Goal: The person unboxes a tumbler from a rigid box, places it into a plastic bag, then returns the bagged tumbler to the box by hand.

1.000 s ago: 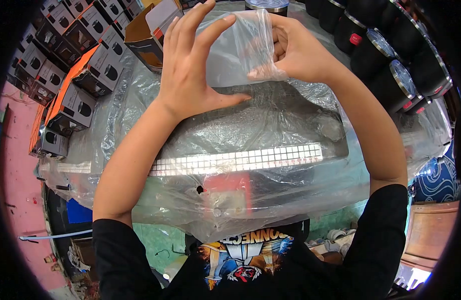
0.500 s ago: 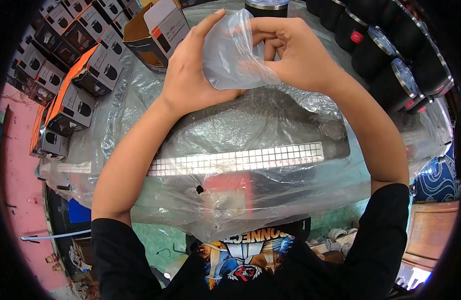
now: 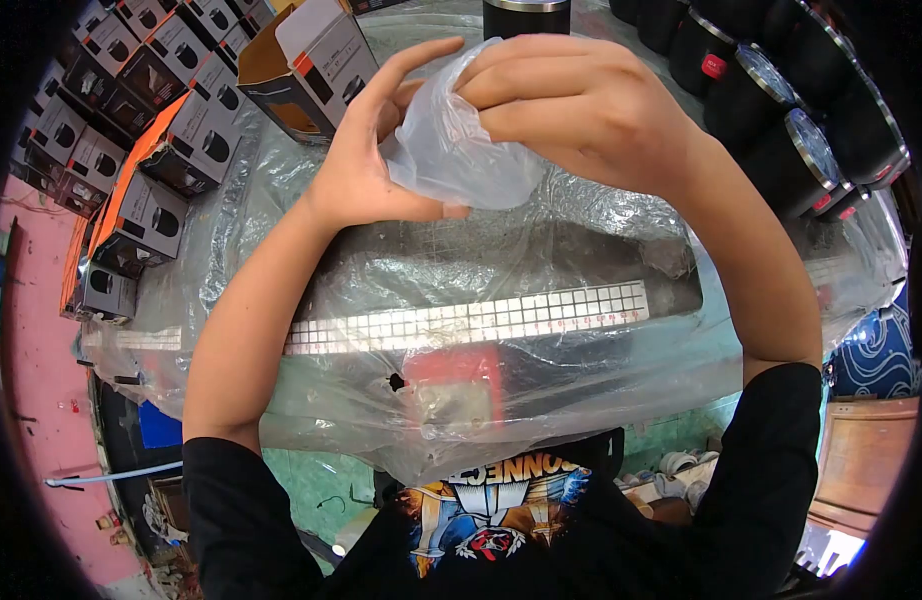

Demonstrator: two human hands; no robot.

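Observation:
A thin, translucent plastic bag (image 3: 471, 165) is between my two hands, above the covered table. My left hand (image 3: 366, 160) curves around its left side, thumb below and index finger stretched out above. My right hand (image 3: 601, 115) grips it from the upper right, with its fingertips bent over the crumpled plastic. The right thumb is hidden behind that hand. Just beyond my hands stands a black tumbler (image 3: 526, 20) with a metal rim. An open cardboard box (image 3: 311, 75) with raised flaps stands close to my left hand.
Several black tumblers (image 3: 771, 120) crowd the right back of the table. Printed tumbler boxes (image 3: 151, 130) are stacked at the left. Clear plastic sheeting (image 3: 401, 265) covers the tabletop, with a white gridded ruler strip (image 3: 471, 318) near the front edge.
My right hand has turned over, its back now facing me, and its fingers reach further left over the bag. The bag hangs slightly lower and looks more bunched. My left hand shifted slightly left.

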